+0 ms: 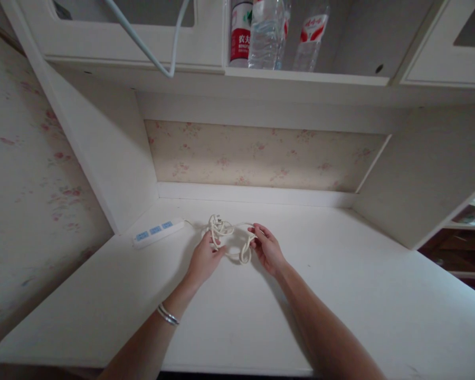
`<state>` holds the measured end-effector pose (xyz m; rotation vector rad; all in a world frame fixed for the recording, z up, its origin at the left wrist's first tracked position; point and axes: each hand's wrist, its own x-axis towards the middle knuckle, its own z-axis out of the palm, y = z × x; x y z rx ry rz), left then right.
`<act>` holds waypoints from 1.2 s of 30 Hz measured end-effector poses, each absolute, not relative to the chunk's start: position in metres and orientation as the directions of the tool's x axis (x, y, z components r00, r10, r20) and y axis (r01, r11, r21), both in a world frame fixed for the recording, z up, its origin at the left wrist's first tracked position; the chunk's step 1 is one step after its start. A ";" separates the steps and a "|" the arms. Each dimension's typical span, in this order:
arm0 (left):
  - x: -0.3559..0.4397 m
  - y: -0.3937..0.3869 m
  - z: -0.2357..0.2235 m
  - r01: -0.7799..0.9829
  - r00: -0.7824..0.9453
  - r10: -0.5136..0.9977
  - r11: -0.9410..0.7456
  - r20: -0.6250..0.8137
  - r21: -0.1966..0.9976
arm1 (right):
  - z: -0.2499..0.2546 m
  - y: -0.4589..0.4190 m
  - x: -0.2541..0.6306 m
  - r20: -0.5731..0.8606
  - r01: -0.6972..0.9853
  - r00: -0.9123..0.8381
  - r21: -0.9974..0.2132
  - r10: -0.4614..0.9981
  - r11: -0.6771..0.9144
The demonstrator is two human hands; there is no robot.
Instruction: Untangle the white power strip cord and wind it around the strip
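Observation:
A tangled white power cord [245,252] lies in loops on the white desk [237,316], between my two hands. My left hand [206,256] is at the left bundle of loops, its fingers around part of the cord and the thumb pointing right. With the fingertips of my right hand [268,250] I pinch the cord where it is knotted on the right side. The plug [218,218] rests on top of the left bundle. From the bundle the cord runs left to a white power strip [158,233] with blue socket faces, lying flat on the desk.
Above the desk hangs a white cabinet with an open shelf [301,77] holding plastic bottles [265,37] and a red-labelled bottle [241,37]. A pale cable [142,45] dangles in front of the cabinet at upper left. White side panels [103,142] flank the desk.

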<state>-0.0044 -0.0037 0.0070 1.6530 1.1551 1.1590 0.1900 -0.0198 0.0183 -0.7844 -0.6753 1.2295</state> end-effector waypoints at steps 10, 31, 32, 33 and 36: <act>-0.009 -0.013 0.014 0.429 0.070 0.923 -0.370 0.378 0.824 | 0.024 -0.023 0.191 0.111 -0.577 0.157 -0.796 0.981 0.183; 0.001 -0.025 0.018 0.621 0.469 0.820 -0.571 0.329 0.538 | 0.032 -0.033 0.186 0.164 -0.547 0.122 -0.812 0.979 0.204; 0.001 -0.026 0.019 0.612 0.493 0.814 -0.576 0.308 0.541 | 0.031 -0.033 0.186 0.159 -0.545 0.135 -0.812 0.978 0.208; 0.001 -0.028 0.020 0.604 0.517 0.806 -0.581 0.287 0.545 | 0.031 -0.033 0.186 0.153 -0.543 0.153 -0.812 0.976 0.213; 0.001 -0.031 0.021 0.600 0.574 0.785 -0.596 0.231 0.534 | 0.030 -0.030 0.185 0.141 -0.527 0.209 -0.817 0.968 0.233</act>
